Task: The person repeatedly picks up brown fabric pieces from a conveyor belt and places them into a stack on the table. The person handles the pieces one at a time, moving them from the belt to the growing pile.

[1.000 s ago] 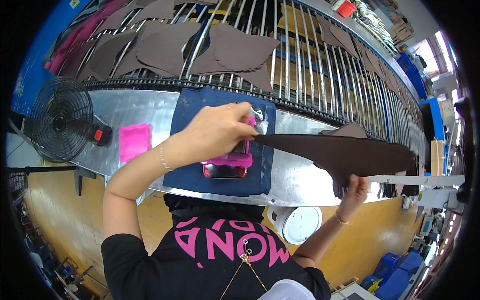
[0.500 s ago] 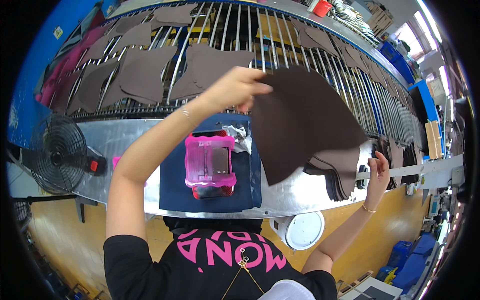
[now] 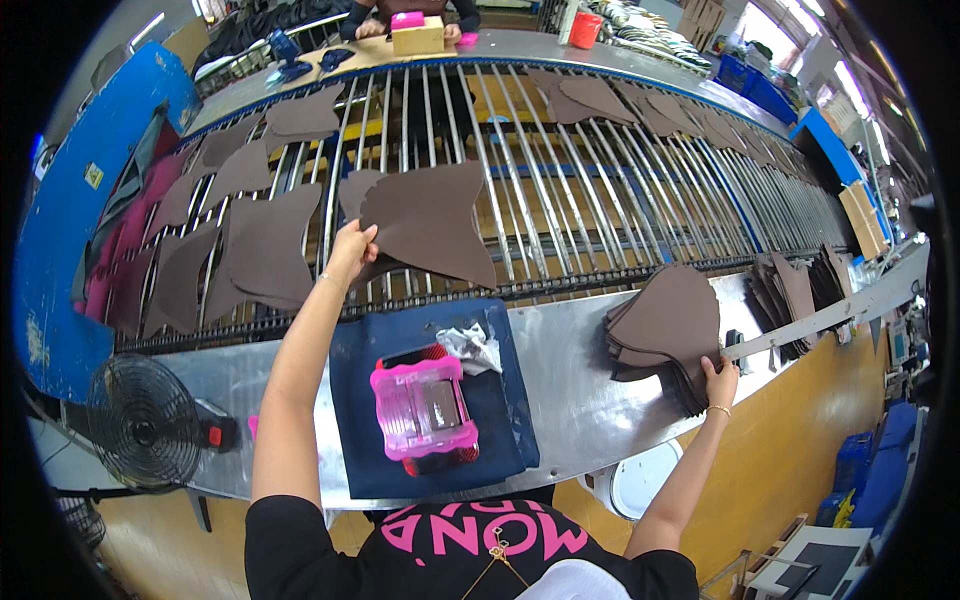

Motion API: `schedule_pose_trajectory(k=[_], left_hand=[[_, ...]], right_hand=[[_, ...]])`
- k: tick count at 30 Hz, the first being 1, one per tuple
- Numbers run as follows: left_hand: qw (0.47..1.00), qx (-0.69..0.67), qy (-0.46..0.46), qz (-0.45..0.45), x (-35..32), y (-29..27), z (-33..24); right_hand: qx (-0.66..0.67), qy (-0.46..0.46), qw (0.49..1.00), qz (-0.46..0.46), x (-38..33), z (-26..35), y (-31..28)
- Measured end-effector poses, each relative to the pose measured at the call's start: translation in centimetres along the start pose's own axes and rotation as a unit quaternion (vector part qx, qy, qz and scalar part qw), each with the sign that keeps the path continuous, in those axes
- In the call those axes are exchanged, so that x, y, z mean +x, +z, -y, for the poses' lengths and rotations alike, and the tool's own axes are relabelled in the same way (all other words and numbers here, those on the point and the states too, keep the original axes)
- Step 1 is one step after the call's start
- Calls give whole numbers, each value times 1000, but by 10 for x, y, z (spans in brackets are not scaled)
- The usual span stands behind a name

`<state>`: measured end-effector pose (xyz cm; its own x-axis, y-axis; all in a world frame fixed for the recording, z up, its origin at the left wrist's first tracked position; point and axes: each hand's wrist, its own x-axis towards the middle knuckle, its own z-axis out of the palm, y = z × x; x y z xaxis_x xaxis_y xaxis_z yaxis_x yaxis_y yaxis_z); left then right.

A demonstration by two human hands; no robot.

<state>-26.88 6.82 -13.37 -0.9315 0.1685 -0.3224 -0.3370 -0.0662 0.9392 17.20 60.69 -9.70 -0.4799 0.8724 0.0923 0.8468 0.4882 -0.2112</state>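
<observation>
Metal-rod conveyor already has loads of brown cutouts laid out. Left hand is pinching the edge of a brown panel over the rods. Fanned stack on the steel table looks like what's left; right hand touches its corner, can't tell if gripping. Person opposite is cut off up top.

Large pink capital letters are running upside down across the black T-shirt; a small yellowish sign is sitting on the blue panel at the left, its marks being too small for reading.
</observation>
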Motion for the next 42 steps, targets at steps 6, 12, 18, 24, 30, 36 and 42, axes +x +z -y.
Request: schedule_pose_trajectory(k=[6, 12, 18, 24, 30, 36, 42], left_hand=[[999, 16, -26, -23, 22, -2, 12], [948, 291, 76, -102, -10, 3, -3], [959, 246, 139, -2, -64, -7, -40], [952, 207, 156, 163, -132, 21, -77], [893, 217, 327, 221, -205, 73, -83], [954, 129, 203, 180, -263, 15, -134], [924, 199, 324, -51, -326, -71, -145]], right_hand=[[21, 1, 1000, -17, -1, -1, 3], [51, 7, 999, 12, 8, -13, -2], [-38, -123, 990, -58, 4, -1, -13], [117, -118, 986, -18, -59, 93, -117], [519, -271, 810, 35, -119, 174, -159], [507, -432, 737, 111, -165, 253, -131], [479, -483, 704, 203, -210, 305, -64]])
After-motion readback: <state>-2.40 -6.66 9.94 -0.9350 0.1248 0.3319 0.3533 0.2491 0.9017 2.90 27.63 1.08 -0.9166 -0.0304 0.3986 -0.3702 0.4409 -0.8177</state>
